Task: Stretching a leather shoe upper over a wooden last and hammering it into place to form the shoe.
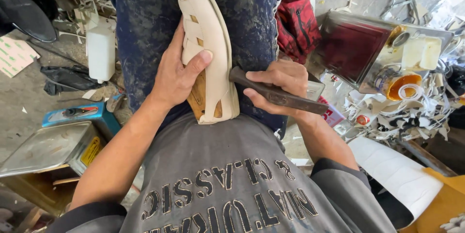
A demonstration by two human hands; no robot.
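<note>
A cream woven leather shoe (208, 34) on a wooden last lies along my lap, sole edge turned up, toe pointing away. My left hand (175, 75) grips it from the left, thumb pressed on the cream upper near the heel. My right hand (278, 88) is closed around a dark metal tool (281, 96) whose head touches the right side of the shoe near the heel. My legs in dark blue trousers (145, 30) support the shoe.
A metal tin (46, 148) and a blue box (80, 113) sit at the left, with a white plastic bottle (100, 51) beyond. At the right are a dark red tin (351, 46), a glue pot (404, 85), white scraps and a white roll (402, 175).
</note>
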